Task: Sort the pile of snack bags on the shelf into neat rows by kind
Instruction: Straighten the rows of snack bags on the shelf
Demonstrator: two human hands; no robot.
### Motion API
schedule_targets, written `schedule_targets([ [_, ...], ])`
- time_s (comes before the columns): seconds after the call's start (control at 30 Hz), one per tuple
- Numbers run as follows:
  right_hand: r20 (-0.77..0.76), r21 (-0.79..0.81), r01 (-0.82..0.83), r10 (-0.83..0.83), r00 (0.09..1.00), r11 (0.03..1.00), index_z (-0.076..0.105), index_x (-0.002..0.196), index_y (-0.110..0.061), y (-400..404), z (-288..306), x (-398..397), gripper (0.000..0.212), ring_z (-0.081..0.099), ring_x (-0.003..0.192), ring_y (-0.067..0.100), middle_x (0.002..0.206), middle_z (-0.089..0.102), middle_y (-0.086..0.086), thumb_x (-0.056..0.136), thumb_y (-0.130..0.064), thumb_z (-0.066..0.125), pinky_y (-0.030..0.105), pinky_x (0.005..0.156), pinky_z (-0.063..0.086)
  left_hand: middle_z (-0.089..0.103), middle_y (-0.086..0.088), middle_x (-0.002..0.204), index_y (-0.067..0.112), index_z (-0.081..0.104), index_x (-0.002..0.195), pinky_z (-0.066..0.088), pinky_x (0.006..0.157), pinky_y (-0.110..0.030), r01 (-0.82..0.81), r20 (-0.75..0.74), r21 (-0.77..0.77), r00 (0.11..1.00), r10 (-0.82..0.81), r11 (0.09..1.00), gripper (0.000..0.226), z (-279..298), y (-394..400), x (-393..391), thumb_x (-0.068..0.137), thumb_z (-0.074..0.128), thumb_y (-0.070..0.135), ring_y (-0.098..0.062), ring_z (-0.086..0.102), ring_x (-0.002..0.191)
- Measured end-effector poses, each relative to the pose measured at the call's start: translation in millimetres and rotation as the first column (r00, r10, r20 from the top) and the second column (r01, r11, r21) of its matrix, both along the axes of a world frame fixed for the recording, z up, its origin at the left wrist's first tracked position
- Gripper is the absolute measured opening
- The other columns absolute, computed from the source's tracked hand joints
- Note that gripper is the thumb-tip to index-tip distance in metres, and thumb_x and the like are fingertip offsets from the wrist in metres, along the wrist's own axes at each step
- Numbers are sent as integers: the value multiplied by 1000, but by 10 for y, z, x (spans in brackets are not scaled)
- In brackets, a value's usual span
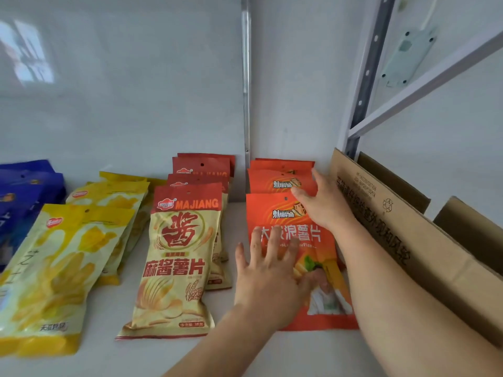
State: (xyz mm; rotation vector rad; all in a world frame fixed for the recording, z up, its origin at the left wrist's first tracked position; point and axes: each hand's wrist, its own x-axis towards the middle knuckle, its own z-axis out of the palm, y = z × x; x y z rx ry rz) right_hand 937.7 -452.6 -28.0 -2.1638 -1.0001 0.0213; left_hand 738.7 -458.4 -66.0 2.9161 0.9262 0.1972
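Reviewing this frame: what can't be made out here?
- Blue bags: cut off by the head view's left edge.
- Front orange bag: print partly covered by left hand and right hand.
- Cardboard box: contents hidden by its wall.

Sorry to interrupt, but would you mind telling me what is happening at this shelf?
A person is sorting snack bags into rows by kind. Blue bags, yellow bags and MAJIANG bags already lie in rows. The left hand presses flat on the front orange bag, while the right hand touches the orange bags behind it, beside a cardboard box.
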Motion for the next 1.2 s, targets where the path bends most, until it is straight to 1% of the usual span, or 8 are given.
schedule_targets([
  [0.13, 76, -135, -81, 91, 993, 988, 21, 155, -35, 202, 82, 119, 80, 24, 148, 26, 164, 17, 2, 88, -73, 43, 47, 118, 28, -14, 0, 167, 39, 2, 156, -6, 117, -63, 13, -20, 6, 1000, -13, 1000, 71, -9, 56, 22, 95, 13, 74, -33, -23, 151],
  [0.27, 103, -146, -96, 112, 988, 985, 28, 153, -36, 323, 81, 200, 72, 26, 147, 24, 164, 17, -1, 91, -69, 44, 43, 116, 28, -17, 1, 167, 41, 1, 156, -4, 117, -64, 26, -30, 23, 999, -26, 999, 68, 10, 143, 93, 96, 11, 72, -34, -24, 151],
  [0.6, 16, -202, -103, 109, 994, 974, 42, 148, -37, 470, -164, 360, 69, 26, 147, 26, 163, 20, 1, 89, -74, 39, 46, 117, 24, -16, 7, 166, 45, 0, 154, 4, 118, -63, 29, -22, -78, 999, -31, 997, 68, -85, 241, 151, 94, 10, 75, -30, -22, 151],
  [0.77, -31, -231, -110, 106, 994, 967, 50, 143, -34, 519, -205, 369, 69, 38, 140, 28, 159, 31, 3, 89, -75, 38, 46, 112, 31, -12, 6, 165, 44, 3, 154, 11, 119, -61, 25, -1, -60, 1000, -25, 998, 70, -130, 254, 181, 92, 9, 76, -30, -18, 152],
  [0.9, -35, -253, -105, 100, 994, 962, 54, 139, -33, 490, -175, 321, 66, 47, 132, 27, 150, 42, 2, 89, -74, 39, 42, 105, 37, -10, 7, 166, 45, 5, 154, 10, 119, -60, 16, 15, -70, 1000, -15, 997, 71, -140, 249, 186, 91, 9, 77, -29, -17, 152],
  [1.07, 85, -150, -12, 25, 996, 989, 53, 138, -35, 330, -70, 213, 65, 48, 132, 27, 148, 46, 0, 90, -75, 34, 56, 109, 36, -5, 6, 166, 45, 7, 154, 4, 119, -62, 15, 49, -51, 999, -13, 999, 74, -101, 243, 166, 89, 11, 80, -30, -13, 152],
  [1.13, 54, -74, 17, -13, 998, 997, 47, 143, -28, 213, -35, 154, 70, 47, 132, 28, 147, 47, 4, 91, -73, 35, 52, 109, 38, -4, 6, 167, 42, 3, 156, 1, 119, -61, 10, 60, -56, 998, -7, 998, 77, -84, 247, 168, 89, 15, 80, -29, -14, 153],
  [1.2, -47, 28, 39, -38, 998, 999, 44, 145, -20, 55, -7, 72, 73, 50, 130, 27, 146, 48, 6, 92, -69, 41, 37, 102, 42, -4, 6, 168, 37, -2, 157, -2, 120, -58, 3, 97, -85, 995, 5, 996, 83, -76, 241, 179, 89, 19, 80, -27, -16, 153],
])
